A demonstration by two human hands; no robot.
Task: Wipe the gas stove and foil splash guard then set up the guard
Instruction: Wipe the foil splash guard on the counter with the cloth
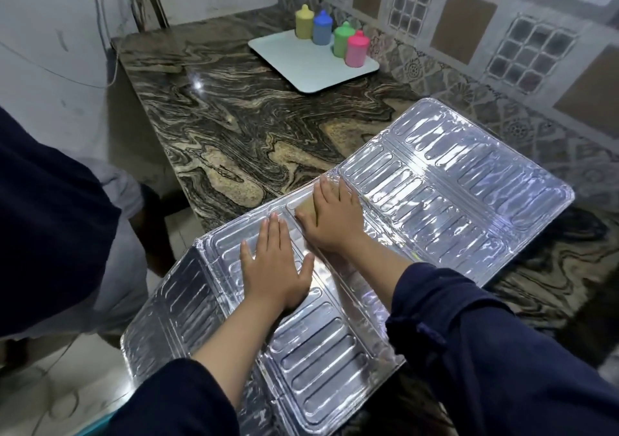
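The silver foil splash guard (435, 184) lies unfolded and mostly flat on the marble counter, its near-left panel hanging past the counter's edge. My left hand (276, 268) rests flat on the guard's middle panel, fingers spread, holding nothing. My right hand (335, 217) presses a yellowish sponge (306, 209) onto the foil just beyond the left hand; only the sponge's left part shows under the fingers. The gas stove is out of view.
A white tray (301, 67) at the back of the swirled marble counter (251, 117) carries several coloured bottles (323, 28). A tiled wall (469, 33) runs behind the counter on the right. A dark-clothed person (50, 217) stands at the left beside the counter's end.
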